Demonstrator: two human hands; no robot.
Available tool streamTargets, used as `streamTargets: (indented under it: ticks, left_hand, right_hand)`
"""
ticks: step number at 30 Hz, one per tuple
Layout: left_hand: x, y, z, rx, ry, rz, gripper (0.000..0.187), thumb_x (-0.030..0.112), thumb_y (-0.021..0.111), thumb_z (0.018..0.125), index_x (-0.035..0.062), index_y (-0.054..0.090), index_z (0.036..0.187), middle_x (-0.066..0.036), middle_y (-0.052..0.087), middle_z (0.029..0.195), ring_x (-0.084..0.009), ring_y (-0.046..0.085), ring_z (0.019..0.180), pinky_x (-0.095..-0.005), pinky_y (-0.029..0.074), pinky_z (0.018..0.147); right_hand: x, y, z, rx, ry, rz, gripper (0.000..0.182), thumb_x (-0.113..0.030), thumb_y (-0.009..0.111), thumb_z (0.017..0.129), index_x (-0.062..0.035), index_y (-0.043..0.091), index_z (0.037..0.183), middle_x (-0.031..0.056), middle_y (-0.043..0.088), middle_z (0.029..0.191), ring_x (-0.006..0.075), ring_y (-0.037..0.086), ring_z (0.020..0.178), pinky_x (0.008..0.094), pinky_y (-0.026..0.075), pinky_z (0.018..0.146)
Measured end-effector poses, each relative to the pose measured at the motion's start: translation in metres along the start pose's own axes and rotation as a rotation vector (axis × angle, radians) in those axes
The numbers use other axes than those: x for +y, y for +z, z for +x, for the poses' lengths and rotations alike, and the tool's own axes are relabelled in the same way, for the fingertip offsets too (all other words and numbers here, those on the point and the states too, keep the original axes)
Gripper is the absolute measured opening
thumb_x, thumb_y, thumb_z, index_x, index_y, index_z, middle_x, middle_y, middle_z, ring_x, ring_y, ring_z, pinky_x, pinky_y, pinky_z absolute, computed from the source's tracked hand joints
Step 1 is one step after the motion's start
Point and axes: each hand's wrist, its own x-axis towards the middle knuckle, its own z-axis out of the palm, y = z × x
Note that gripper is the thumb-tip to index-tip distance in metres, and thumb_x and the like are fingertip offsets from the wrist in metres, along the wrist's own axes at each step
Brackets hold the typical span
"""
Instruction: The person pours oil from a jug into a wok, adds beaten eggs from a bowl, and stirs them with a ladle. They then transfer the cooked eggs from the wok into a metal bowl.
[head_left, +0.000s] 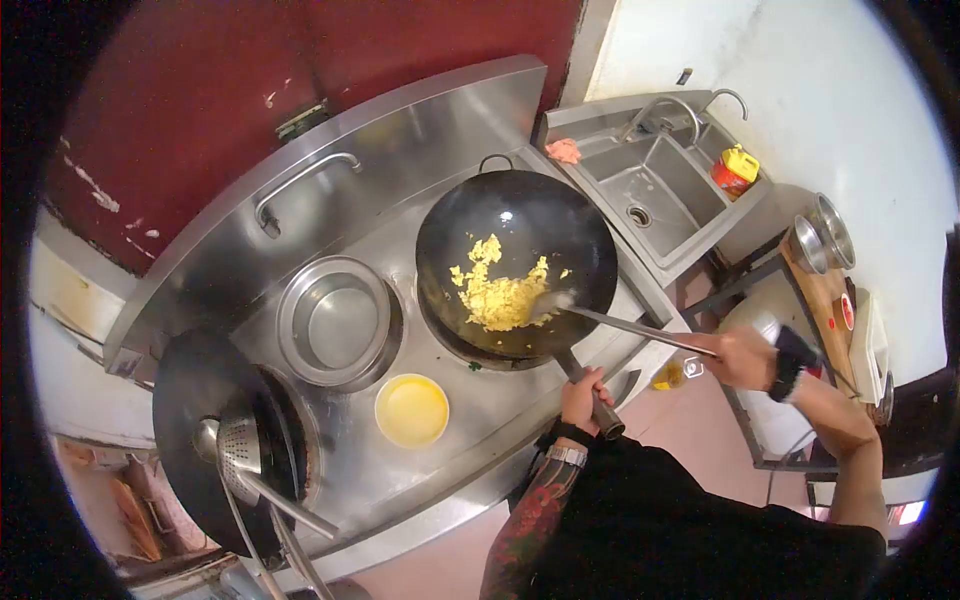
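You have a steel sink [668, 203] with a round drain [640, 214] in its floor. At the back of the sink you see a curved tap [690, 108]; a crumpled pink cloth [564, 151] lies at its left rim, and a yellow-and-red jug [736, 172] stands on its right edge. Further right of the sink, you have metal bowls [809, 246] tilted by a wooden shelf [820, 290]. Well left of the sink, you have a round steel pot [297, 340], and, farthest left of it, a perforated strainer [238, 445] resting in a dark wok [190, 375].
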Motion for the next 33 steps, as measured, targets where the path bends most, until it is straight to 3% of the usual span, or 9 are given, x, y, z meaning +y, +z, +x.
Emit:
streamTargets:
  ticks: [3,10,13,15,20,24,27,31,33]
  left_hand:
    - [0.001,0.002,-0.001,0.003,-0.020,0.001,0.022,0.012,0.066,0.084,0.0075,0.049,0.096,0.001,0.045,0.063,-0.0118,0.048,0.050,-0.0302,0.044,0.045]
    - [0.004,0.000,-0.001,0.029,-0.082,0.027,0.015,0.015,0.064,0.086,0.0124,0.050,0.090,0.004,0.043,0.063,-0.0111,0.046,0.051,-0.0290,0.039,0.048]
    - [0.004,-0.001,-0.002,0.005,-0.056,-0.014,0.018,0.011,0.064,0.085,0.0093,0.050,0.095,0.001,0.045,0.065,-0.0120,0.046,0.050,-0.0291,0.042,0.046]
    - [0.002,-0.003,0.000,0.002,-0.037,-0.007,0.018,0.011,0.064,0.085,0.0092,0.049,0.095,0.001,0.045,0.065,-0.0122,0.046,0.051,-0.0296,0.043,0.046]
    - [0.000,-0.008,0.005,-0.018,-0.029,0.030,0.018,0.011,0.064,0.085,0.0086,0.050,0.096,0.001,0.045,0.065,-0.0125,0.047,0.051,-0.0308,0.045,0.046]
    - [0.004,-0.006,0.001,0.000,-0.061,-0.009,0.018,0.012,0.064,0.085,0.0088,0.050,0.095,0.001,0.045,0.066,-0.0125,0.047,0.051,-0.0309,0.045,0.046]
    - [0.003,-0.004,0.001,-0.012,-0.038,-0.011,0.016,0.012,0.064,0.085,0.0091,0.051,0.094,0.001,0.045,0.066,-0.0126,0.047,0.051,-0.0311,0.045,0.046]
    - [0.005,-0.001,-0.003,-0.019,-0.042,-0.021,0.014,0.012,0.064,0.085,0.0089,0.052,0.092,0.001,0.044,0.065,-0.0127,0.046,0.051,-0.0312,0.045,0.047]
    - [0.003,-0.004,0.000,-0.022,-0.022,-0.002,0.014,0.012,0.064,0.085,0.0087,0.052,0.092,0.001,0.044,0.065,-0.0128,0.046,0.050,-0.0311,0.045,0.047]
  right_hand:
    - [0.029,0.079,0.066,0.302,-0.154,0.008,0.054,-0.012,0.058,0.085,-0.0206,0.046,0.137,0.0194,0.057,0.060,0.0366,0.058,0.053,0.0454,0.045,0.048]
    - [-0.005,0.073,0.114,0.417,-0.044,0.140,0.052,-0.010,0.058,0.085,-0.0181,0.047,0.135,0.0205,0.057,0.063,0.0371,0.059,0.058,0.0464,0.046,0.053]
    - [0.014,0.072,0.092,0.313,-0.233,-0.033,0.055,-0.007,0.057,0.084,-0.0214,0.047,0.136,0.0169,0.055,0.060,0.0342,0.056,0.053,0.0432,0.045,0.049]
    - [0.029,0.057,0.055,0.176,-0.210,-0.089,0.065,-0.008,0.055,0.080,-0.0224,0.041,0.142,0.0131,0.055,0.061,0.0258,0.056,0.051,0.0386,0.047,0.049]
    - [0.020,0.035,0.030,0.074,-0.089,-0.127,0.062,-0.010,0.056,0.080,-0.0205,0.044,0.140,0.0132,0.055,0.061,0.0273,0.057,0.053,0.0380,0.047,0.048]
    - [0.028,0.073,0.110,0.348,-0.098,0.150,0.049,-0.024,0.041,0.093,-0.0111,0.042,0.140,0.0132,0.057,0.061,0.0299,0.055,0.054,0.0411,0.043,0.047]
    - [0.009,0.070,0.132,0.365,-0.114,0.024,0.050,-0.033,0.035,0.096,-0.0108,0.042,0.140,0.0111,0.056,0.060,0.0281,0.053,0.051,0.0411,0.042,0.047]
    - [0.053,0.076,0.094,0.227,-0.183,0.166,0.053,-0.023,0.046,0.088,-0.0154,0.042,0.141,0.0107,0.057,0.060,0.0265,0.056,0.052,0.0388,0.044,0.048]
    - [0.043,0.031,0.048,0.206,-0.183,-0.208,0.058,-0.019,0.050,0.083,-0.0175,0.043,0.141,0.0109,0.057,0.060,0.0265,0.057,0.052,0.0386,0.045,0.047]
